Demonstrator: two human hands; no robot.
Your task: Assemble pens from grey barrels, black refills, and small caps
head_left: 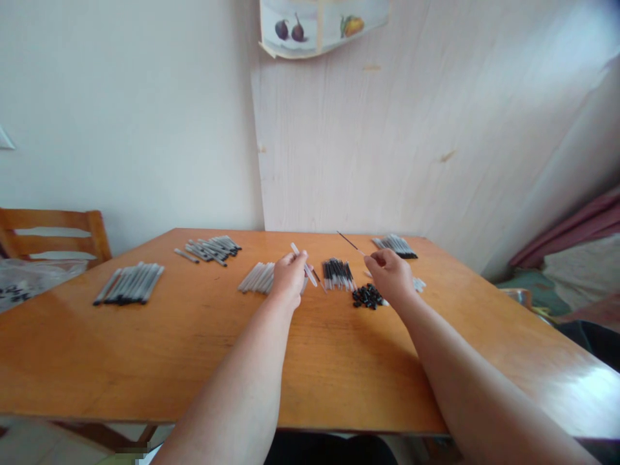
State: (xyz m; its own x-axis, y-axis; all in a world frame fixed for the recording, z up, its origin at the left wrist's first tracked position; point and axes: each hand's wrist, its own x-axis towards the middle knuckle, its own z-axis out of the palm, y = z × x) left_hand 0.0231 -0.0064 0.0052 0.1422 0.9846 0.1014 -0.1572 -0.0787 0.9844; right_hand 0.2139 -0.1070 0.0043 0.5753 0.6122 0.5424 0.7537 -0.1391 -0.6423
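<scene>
My left hand is closed around a translucent white pen barrel, whose upper end pokes out above the fingers. Between the fingertips of my right hand is a thin pen refill, its dark length slanting up and to the left. Left of my left hand lies a row of white pen barrels, partly hidden by that hand. A bundle of dark refills rests between my hands. Small black caps are heaped just below my right hand, beside small whitish pieces it partly covers.
On the wooden table, black-tipped pens lie in a neat row at the left, a looser pile behind it, and another row at the back right. A wooden chair stands at the left, a wall behind.
</scene>
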